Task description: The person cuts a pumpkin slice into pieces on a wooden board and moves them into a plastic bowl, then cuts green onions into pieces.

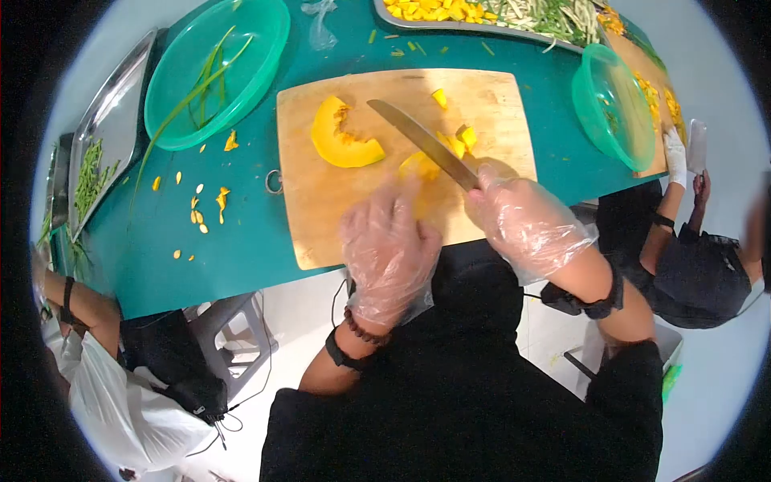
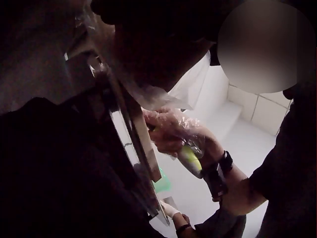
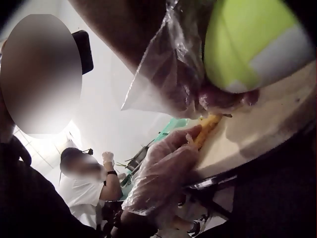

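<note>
My gloved right hand [image 1: 526, 217] grips a knife by its handle. The knife's blade [image 1: 426, 140] slants to the upper left over a wooden cutting board [image 1: 321, 217], and its yellow-green and grey handle [image 3: 247, 44] shows in the right wrist view. At the near side of the board, my gloved left hand [image 1: 389, 241] holds a pumpkin piece [image 3: 208, 130] with its fingertips, partly blurred in the head view. Farther back lies a curved pumpkin slice [image 1: 341, 140]. Small pumpkin chunks [image 1: 466, 136] sit beyond the blade.
A green basin [image 1: 269, 72] with long green stalks stands at the left, near a metal tray [image 1: 120, 104]. Pumpkin seeds [image 1: 201, 217] lie scattered on the green table. Another green basin [image 1: 614, 104] is at the right. A tray of cut vegetables [image 1: 514, 32] lies behind. Other people work at both sides.
</note>
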A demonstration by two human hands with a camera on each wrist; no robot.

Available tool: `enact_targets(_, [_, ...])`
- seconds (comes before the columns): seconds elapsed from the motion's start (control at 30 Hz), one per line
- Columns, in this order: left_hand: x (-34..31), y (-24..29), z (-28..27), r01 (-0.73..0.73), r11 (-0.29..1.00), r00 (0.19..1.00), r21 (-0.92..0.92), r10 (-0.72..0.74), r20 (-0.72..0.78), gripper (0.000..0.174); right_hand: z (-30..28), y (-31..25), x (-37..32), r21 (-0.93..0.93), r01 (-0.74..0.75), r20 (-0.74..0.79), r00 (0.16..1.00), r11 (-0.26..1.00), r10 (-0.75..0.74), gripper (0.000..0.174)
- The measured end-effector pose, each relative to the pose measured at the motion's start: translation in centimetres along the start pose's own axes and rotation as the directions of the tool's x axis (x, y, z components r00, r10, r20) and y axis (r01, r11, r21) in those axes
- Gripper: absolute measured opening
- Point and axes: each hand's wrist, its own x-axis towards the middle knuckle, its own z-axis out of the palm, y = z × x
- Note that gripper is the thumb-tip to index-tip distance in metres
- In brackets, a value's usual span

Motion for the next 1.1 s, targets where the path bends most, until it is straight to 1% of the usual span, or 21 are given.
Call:
enact_targets(0.07, [0.3,0.4,-0.1,0.010,1.000,1.000,-0.017,-0.010,0.014,0.059,-0.6,0.0,0.2,0.023,-0.018,0.035,0.999,1.000,0.017,0.024])
enact_targets(0.1, [0.3,0.3,0.0,0.008,1.000,1.000,-0.019,-0.008,0.008,0.059,-0.5,0.1,0.3,-0.002,0.022,0.032,0.999,1.000,-0.022,0.024])
enact_targets(0.2, [0.1,0.2,0.3,-0.003,0.999,1.000,-0.036,0.002,-0.013,0.058,2.4,1.0,0.6,-0.012,0.197,-0.172,0.965,0.980,-0.196,0.024])
enact_targets(0.23, [0.1,0.2,0.3,-0.004,0.999,1.000,-0.039,0.003,-0.022,0.058,2.3,1.0,0.6,-0.007,0.155,-0.111,0.982,0.988,-0.155,0.023])
enact_targets(0.27, [0.2,0.2,0.3,-0.008,0.999,0.999,-0.040,0.007,-0.035,0.057,2.1,0.9,1.0,0.011,0.130,-0.123,0.984,0.991,-0.128,0.023])
enact_targets(0.33, [0.2,0.3,0.2,-0.006,1.000,1.000,0.012,0.006,-0.013,0.058,2.2,0.6,1.4,0.059,0.075,-0.149,0.987,0.995,-0.066,0.023])
enact_targets(0.37, [0.2,0.3,0.1,-0.009,0.999,1.000,0.039,0.009,-0.001,0.058,2.5,0.6,1.4,0.084,0.075,-0.179,0.982,0.994,-0.059,0.023])
enact_targets(0.47, [0.3,0.5,-0.3,-0.015,1.000,1.000,0.027,0.015,0.008,0.059,3.2,1.0,1.2,0.142,0.082,-0.257,0.965,0.986,-0.044,0.025])
enact_targets(0.53, [0.1,0.6,-0.6,-0.018,1.000,0.999,-0.004,0.018,-0.032,0.054,3.2,0.8,0.7,0.162,0.088,-0.285,0.958,0.983,-0.039,0.026])
enact_targets(0.57, [0.2,0.7,-0.6,-0.013,1.000,0.998,-0.017,0.012,-0.058,0.052,3.0,0.4,0.6,0.170,0.036,-0.266,0.964,0.985,0.010,0.026])
enact_targets(0.63, [0.3,0.8,-0.6,0.000,0.999,0.998,-0.047,-0.003,-0.062,0.052,3.0,-0.5,0.1,0.186,-0.068,-0.220,0.969,0.980,0.110,0.027])
enact_targets(0.73, [0.3,0.8,-0.3,0.021,0.999,0.997,-0.042,-0.024,-0.079,0.051,4.0,-0.2,-0.8,0.165,0.051,-0.316,0.949,0.985,0.004,0.027])
enact_targets(0.87, [0.4,1.0,-0.4,0.050,0.996,0.995,-0.076,-0.056,-0.080,0.048,3.8,-0.7,-1.9,0.139,0.043,-0.321,0.947,0.989,0.004,0.026])
enact_targets(0.93, [0.3,0.9,-0.2,0.039,0.996,0.994,-0.075,-0.046,-0.099,0.047,3.9,-0.7,-1.9,0.128,0.041,-0.330,0.944,0.991,0.004,0.025])
enact_targets(1.03, [0.3,0.8,-0.3,0.044,0.996,0.995,-0.074,-0.050,-0.086,0.046,3.9,-1.0,-1.8,0.067,0.005,-0.272,0.962,0.998,0.013,0.024])
enact_targets(1.1, [0.3,0.8,-0.3,0.056,0.996,0.996,-0.074,-0.061,-0.070,0.046,4.1,-1.3,-1.9,0.069,0.010,-0.324,0.946,0.998,0.013,0.024])
